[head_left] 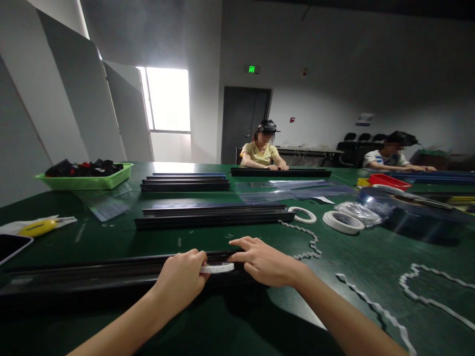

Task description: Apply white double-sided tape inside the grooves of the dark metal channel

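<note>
A long black profile strip [92, 277] lies across the green table [371, 257] right in front of me. My left hand [181, 279] is closed around a small white tape roll [218, 268] that rests on the strip. My right hand [265, 262] lies flat on the strip's right end, fingers stretched out and touching the tape beside the roll.
More black strips [211, 216] lie further back, with white tape rolls [343, 221] and curled backing paper [308, 242] to the right. A green basket [85, 182] of black parts, a yellow knife [39, 227] and a phone [11, 245] sit left. Two people sit across the table.
</note>
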Motion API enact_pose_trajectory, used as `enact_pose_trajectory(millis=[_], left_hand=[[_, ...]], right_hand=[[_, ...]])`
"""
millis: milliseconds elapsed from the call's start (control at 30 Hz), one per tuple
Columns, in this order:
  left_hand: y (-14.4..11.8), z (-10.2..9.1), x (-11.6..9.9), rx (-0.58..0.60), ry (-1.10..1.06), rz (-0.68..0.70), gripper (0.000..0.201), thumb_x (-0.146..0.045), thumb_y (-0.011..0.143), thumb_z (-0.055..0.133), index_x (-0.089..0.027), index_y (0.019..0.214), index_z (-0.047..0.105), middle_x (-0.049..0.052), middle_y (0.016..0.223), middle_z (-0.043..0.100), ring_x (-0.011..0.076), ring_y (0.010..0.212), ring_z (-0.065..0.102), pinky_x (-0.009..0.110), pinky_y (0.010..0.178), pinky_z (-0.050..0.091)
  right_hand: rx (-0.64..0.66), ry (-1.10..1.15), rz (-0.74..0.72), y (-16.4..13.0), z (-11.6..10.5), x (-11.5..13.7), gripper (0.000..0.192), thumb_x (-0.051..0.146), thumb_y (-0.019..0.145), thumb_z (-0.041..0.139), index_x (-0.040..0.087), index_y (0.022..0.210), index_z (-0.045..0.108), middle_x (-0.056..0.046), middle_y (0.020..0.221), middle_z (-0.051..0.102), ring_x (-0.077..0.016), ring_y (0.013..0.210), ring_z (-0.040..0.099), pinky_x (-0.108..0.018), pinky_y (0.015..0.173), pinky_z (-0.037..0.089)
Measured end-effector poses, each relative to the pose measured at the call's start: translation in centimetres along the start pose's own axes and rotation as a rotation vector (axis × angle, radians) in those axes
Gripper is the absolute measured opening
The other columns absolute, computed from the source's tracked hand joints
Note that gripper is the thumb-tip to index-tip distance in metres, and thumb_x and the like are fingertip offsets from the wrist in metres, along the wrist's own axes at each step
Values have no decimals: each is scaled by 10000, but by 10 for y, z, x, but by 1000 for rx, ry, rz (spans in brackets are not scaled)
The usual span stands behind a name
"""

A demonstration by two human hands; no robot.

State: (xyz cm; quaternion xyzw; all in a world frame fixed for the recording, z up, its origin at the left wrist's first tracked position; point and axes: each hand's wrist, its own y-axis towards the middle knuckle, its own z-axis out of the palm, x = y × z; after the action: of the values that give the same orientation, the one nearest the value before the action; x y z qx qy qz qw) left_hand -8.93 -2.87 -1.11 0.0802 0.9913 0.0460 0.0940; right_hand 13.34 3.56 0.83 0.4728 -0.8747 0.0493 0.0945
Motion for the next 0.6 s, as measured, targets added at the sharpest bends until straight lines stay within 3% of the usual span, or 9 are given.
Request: enact_pose_trajectory(millis=[167, 600], left_hand=[[1, 1, 0, 14, 9, 2, 208, -220, 793, 441, -240, 858, 637, 23, 875, 680, 204, 765, 637, 296, 656, 424], [1, 2, 2, 43, 18, 7, 218, -178, 793, 433, -227, 879, 626, 40, 880, 688, 210, 801, 647, 309, 702, 445]], right_hand=[[7, -40, -6, 2, 3, -1, 400, 263, 909, 324, 284, 1216, 581, -57, 1381, 454, -225, 1251, 383, -446, 1006, 298], [-115, -327, -77, 7, 9, 8, 349, 293, 900, 367, 168, 852, 689, -119, 1176, 590, -219, 1032, 542, -396, 894, 384]])
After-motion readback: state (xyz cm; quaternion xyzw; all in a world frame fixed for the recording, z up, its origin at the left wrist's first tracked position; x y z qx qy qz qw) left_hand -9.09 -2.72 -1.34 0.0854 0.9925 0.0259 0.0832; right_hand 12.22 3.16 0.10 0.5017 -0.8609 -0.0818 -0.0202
